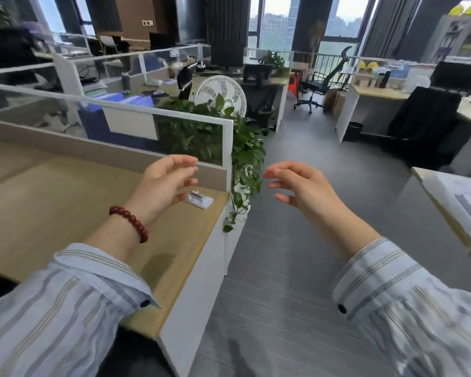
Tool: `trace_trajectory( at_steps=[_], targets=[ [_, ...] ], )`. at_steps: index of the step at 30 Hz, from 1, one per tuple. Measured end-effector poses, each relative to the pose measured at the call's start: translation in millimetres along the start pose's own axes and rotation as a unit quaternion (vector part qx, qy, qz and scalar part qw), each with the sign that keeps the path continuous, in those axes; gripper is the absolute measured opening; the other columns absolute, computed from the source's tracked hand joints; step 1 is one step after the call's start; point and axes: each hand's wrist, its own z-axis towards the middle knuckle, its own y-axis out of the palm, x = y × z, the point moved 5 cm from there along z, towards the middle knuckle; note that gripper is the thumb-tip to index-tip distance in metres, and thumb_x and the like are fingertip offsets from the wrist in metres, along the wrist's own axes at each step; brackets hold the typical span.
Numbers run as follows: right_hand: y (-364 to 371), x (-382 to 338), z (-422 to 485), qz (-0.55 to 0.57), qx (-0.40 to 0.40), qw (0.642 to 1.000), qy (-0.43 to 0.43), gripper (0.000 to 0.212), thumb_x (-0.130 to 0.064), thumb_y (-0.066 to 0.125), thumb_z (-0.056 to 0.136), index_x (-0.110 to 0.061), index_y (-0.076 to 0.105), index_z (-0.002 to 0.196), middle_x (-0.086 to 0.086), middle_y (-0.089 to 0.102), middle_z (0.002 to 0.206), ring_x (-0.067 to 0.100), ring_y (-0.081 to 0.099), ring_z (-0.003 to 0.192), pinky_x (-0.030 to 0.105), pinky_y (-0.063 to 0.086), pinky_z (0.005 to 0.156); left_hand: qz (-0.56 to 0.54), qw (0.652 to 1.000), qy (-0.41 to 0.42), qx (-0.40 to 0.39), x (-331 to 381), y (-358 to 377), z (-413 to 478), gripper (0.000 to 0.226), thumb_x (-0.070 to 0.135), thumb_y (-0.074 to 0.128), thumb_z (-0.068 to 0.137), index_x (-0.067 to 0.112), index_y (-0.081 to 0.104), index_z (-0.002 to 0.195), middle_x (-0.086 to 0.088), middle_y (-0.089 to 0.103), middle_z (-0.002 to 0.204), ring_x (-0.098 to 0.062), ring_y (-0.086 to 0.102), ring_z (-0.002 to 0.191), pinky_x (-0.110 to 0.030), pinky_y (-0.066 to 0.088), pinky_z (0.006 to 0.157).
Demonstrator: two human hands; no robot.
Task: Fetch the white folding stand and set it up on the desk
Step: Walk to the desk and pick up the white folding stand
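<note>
Stand point(200, 199) lies folded flat at the desk's point(52, 202) far right corner, close to the partition point(106, 152) and the right edge. Nothing fetched or set up yet, so the task looks barely begun. Left hand point(165, 186) hovers over the desk just short of the stand, fingers loosely spread, holding nothing. Right hand point(301, 186) is likewise slack and empty, out over the aisle floor point(297, 268). Desk surface is bare, plenty of room to unfold. Watch the right edge: plant point(246, 164) trails down beside that corner.
</note>
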Motion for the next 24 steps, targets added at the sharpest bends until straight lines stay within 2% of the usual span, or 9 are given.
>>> trace_trajectory(
  at_steps=[2,4,6,10,13,17,21,24],
  targets=[
    [3,14,40,0.004,-0.019,1.000,0.015,0.022,-0.022,0.055,0.090,-0.029,0.071,0.076,-0.010,0.073,0.090,0.009,0.063,0.087,0.024,0.050,0.073,0.005,1.000,-0.010,0.008,-10,0,31,0.017,0.017,0.053,0.092,0.031,0.063,0.094,0.006,0.068,0.095,-0.010,0.064,0.086,-0.028,0.049,0.073],
    [10,29,77,0.014,-0.037,0.999,0.031,0.022,-0.023,0.056,0.089,-0.029,0.072,0.076,-0.010,0.074,0.089,0.007,0.064,0.085,0.029,0.052,0.080,0.007,0.999,-0.026,0.018,-24,-3,61,0.016,0.017,0.054,0.091,0.031,0.062,0.096,0.006,0.069,0.091,-0.010,0.064,0.084,-0.027,0.049,0.071],
    [19,43,114,0.012,-0.058,0.997,0.040,0.018,-0.023,0.056,0.089,-0.027,0.072,0.082,-0.010,0.074,0.091,0.008,0.065,0.086,0.033,0.052,0.084,0.008,0.999,-0.043,0.031,-37,-7,95,0.016,0.016,0.054,0.091,0.029,0.061,0.097,0.005,0.068,0.091,-0.011,0.064,0.084,-0.026,0.049,0.070],
    [41,67,196,0.002,-0.085,0.995,0.050,0.015,-0.018,0.056,0.089,-0.018,0.071,0.091,-0.007,0.071,0.087,0.009,0.063,0.078,0.027,0.050,0.075,0.024,0.997,-0.065,0.047,-67,-13,171,0.014,0.017,0.055,0.091,0.029,0.062,0.093,0.002,0.066,0.097,-0.012,0.064,0.087,-0.029,0.049,0.072],
    [57,81,257,-0.012,-0.093,0.994,0.051,0.014,-0.020,0.055,0.091,-0.018,0.069,0.093,-0.005,0.071,0.094,0.008,0.064,0.080,0.021,0.050,0.071,0.038,0.995,-0.078,0.050,-88,-18,231,0.014,0.018,0.055,0.091,0.029,0.064,0.091,0.002,0.066,0.100,-0.012,0.064,0.091,-0.032,0.051,0.080],
    [82,111,324,-0.012,-0.108,0.990,0.088,0.015,-0.022,0.055,0.090,-0.019,0.070,0.093,-0.003,0.072,0.096,0.012,0.065,0.088,0.030,0.053,0.084,0.055,0.990,-0.117,0.062,-122,-26,292,0.014,0.018,0.056,0.091,0.028,0.066,0.093,0.003,0.066,0.100,-0.010,0.065,0.091,-0.031,0.052,0.081],
    [107,158,372,-0.038,-0.143,0.979,0.140,0.018,-0.022,0.051,0.093,-0.015,0.067,0.097,-0.003,0.068,0.095,0.012,0.063,0.085,0.025,0.052,0.079,0.079,0.980,-0.175,0.048,-167,-29,333,0.015,0.019,0.055,0.091,0.027,0.065,0.098,0.002,0.066,0.104,-0.012,0.064,0.094,-0.027,0.049,0.075],
    [127,203,398,-0.067,-0.177,0.964,0.184,0.013,-0.021,0.053,0.093,-0.018,0.065,0.093,-0.003,0.067,0.093,0.013,0.060,0.084,0.026,0.051,0.076,0.097,0.966,-0.234,0.051,-214,-29,352,0.014,0.018,0.055,0.089,0.029,0.064,0.089,0.003,0.065,0.095,-0.016,0.061,0.094,-0.028,0.047,0.076]
  ],
)
